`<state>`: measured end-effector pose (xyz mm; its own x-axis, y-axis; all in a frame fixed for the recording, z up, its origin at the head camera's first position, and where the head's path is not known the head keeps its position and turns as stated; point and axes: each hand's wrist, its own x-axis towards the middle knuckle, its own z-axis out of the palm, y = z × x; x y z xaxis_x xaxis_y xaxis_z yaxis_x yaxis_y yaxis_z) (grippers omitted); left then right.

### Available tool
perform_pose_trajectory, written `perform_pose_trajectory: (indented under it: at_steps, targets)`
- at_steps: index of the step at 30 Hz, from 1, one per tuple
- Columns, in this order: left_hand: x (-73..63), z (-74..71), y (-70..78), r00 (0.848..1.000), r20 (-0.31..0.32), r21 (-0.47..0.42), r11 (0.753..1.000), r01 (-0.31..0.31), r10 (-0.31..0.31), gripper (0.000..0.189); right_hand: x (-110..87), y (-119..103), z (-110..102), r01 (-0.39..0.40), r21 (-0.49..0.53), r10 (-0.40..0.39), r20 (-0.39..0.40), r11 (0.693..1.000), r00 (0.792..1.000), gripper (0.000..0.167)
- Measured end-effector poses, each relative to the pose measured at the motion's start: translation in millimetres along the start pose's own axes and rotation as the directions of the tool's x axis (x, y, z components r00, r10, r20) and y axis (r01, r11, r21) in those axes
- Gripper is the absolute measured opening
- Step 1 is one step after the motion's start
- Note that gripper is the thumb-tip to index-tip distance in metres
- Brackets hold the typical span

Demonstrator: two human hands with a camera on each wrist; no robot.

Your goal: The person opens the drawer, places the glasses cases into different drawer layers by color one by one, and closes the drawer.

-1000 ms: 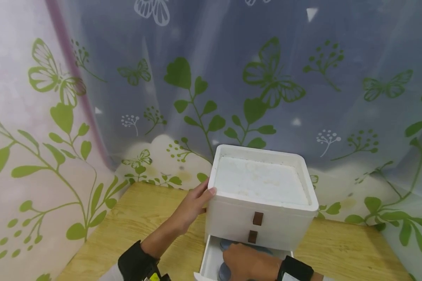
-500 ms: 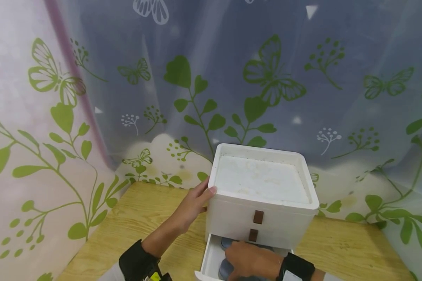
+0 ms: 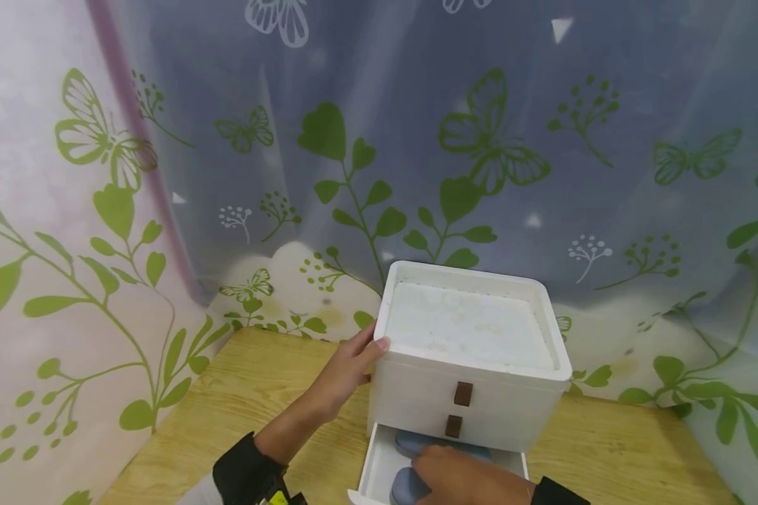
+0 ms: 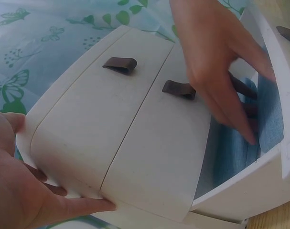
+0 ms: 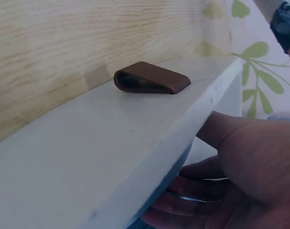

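Observation:
My left hand [image 3: 347,368] lies against the left side of a white drawer cabinet [image 3: 470,322], its thumb at the top front corner. In the left wrist view its fingers stretch along the cabinet's side. The lowest drawer [image 3: 369,473] is pulled out. Inside lie two long, blue cloth-covered items with rounded ends, a rear one [image 3: 410,442] and a front one [image 3: 406,485]. My right hand [image 3: 461,477] reaches down into the drawer over them. In the left wrist view its thumb and fingers are spread about the front blue item [image 4: 270,112]; the right wrist view shows the fingers loosely bent.
The cabinet stands on a wood-grain table [image 3: 278,365] before a curtain [image 3: 379,140] printed with leaves and butterflies. Two brown pull tabs, an upper one [image 3: 463,393] and a lower one [image 3: 454,426], mark the closed drawers. A similar tab [image 5: 152,77] sits on the open drawer's front.
My right hand has shifted a little to the right inside the drawer, and more of the blue items shows. My left hand and the cabinet have stayed in place.

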<state>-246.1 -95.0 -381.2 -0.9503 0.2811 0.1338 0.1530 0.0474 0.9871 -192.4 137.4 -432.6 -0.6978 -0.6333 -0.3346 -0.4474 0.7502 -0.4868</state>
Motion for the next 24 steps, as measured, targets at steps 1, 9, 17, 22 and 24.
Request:
perform_pose_trajectory:
  at_steps: [1,9,17,22,24]
  targets:
    - [-0.2,0.0,0.0,1.0,-0.003,0.001,1.0,0.001,-0.001,0.063,-0.4,1,0,0.014,-0.011,-0.014,-0.009,1.0,1.0,0.026]
    - [-0.3,-0.2,0.3,1.0,-0.02,0.011,1.0,0.016,-0.016,0.064,-4.0,2,-4,0.001,-0.047,-0.008,-0.158,0.999,0.987,0.036]
    - [-0.9,-2.6,0.5,0.999,-0.039,0.008,1.0,0.015,-0.015,0.063,-18.3,4,13,0.378,0.064,-0.326,-0.387,0.923,0.862,0.024]
    - [-0.7,-3.1,0.4,0.999,-0.042,0.008,1.0,0.023,-0.023,0.064,-18.7,9,36,0.606,-0.01,-0.535,-0.479,0.795,0.695,0.01]
    - [-0.6,-3.2,0.1,0.999,-0.04,0.01,1.0,0.029,-0.028,0.064,-19.8,9,42,0.618,0.004,-0.538,-0.487,0.786,0.688,0.008]
